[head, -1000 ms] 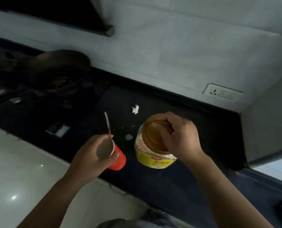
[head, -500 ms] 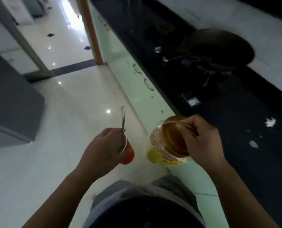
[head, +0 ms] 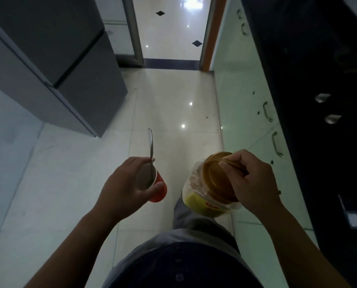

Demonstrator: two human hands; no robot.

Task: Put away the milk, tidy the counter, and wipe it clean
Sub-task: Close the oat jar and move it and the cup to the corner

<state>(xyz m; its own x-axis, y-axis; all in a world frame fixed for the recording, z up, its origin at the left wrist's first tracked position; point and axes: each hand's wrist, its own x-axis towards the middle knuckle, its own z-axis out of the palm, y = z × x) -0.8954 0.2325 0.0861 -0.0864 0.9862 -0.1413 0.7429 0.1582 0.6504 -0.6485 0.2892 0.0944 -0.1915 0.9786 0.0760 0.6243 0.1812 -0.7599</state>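
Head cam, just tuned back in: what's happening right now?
A person stands on the tiled floor beside the dark counter, both hands full. The left hand grips a red cup with a spoon standing in it. The right hand carries a clear jar by its amber lid. A grey fridge is ahead-left.

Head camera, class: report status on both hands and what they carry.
Left hand shut on red cup, spoon standing in it. Right hand shut on jar by its lid handle. Walkway towards doorway open.

red cup (head: 158, 190), amber-lidded jar (head: 211, 191) with yellow label, grey fridge (head: 54, 59)
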